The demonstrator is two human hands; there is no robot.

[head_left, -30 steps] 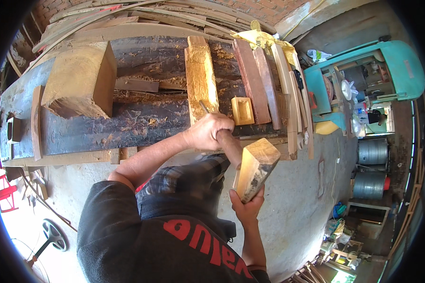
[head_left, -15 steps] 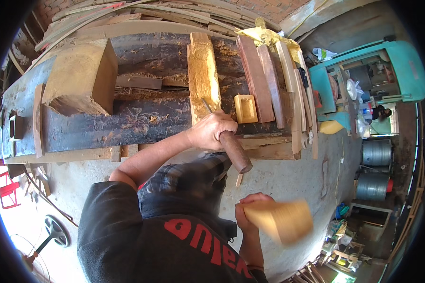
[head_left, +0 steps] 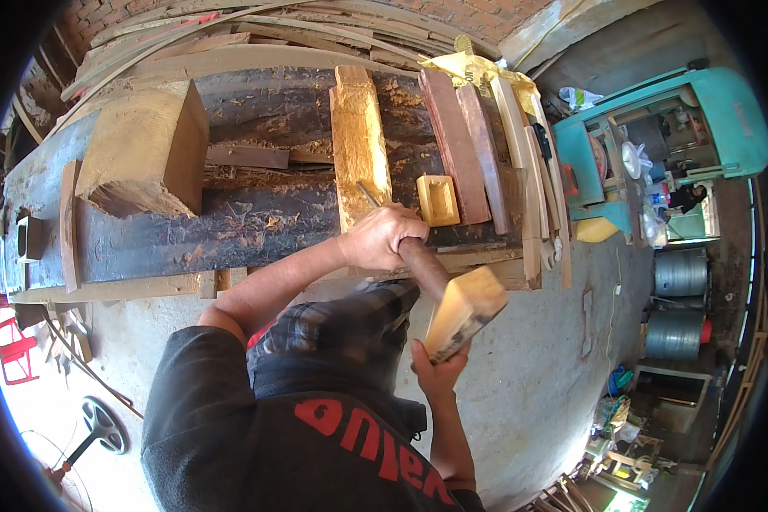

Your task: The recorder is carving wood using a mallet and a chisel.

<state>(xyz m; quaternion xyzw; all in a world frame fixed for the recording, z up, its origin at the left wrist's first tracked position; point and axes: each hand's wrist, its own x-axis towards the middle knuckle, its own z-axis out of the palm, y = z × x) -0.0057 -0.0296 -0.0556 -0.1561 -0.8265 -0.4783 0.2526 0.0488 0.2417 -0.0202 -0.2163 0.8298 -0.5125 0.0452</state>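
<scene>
Both clenched: left grip [head_left: 382, 239] around chisel [head_left: 425, 268], right grip [head_left: 439, 370] around mallet [head_left: 471, 309]; just beyond left grip, wooden beam [head_left: 358, 136], apparently mostly hollowed out, seemingly rough and unfinished nearest left grip.

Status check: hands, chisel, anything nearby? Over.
Left hand closed on chisel, blade on grooved beam. Right hand gripping wooden mallet at chisel's near end. Small hollowed block right of beam, clear of blade.

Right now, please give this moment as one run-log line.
left hand: holds chisel, blade at hollowed timber | right hand: holds wooden mallet by chisel's handle end | right of timber: small hollowed block
</scene>
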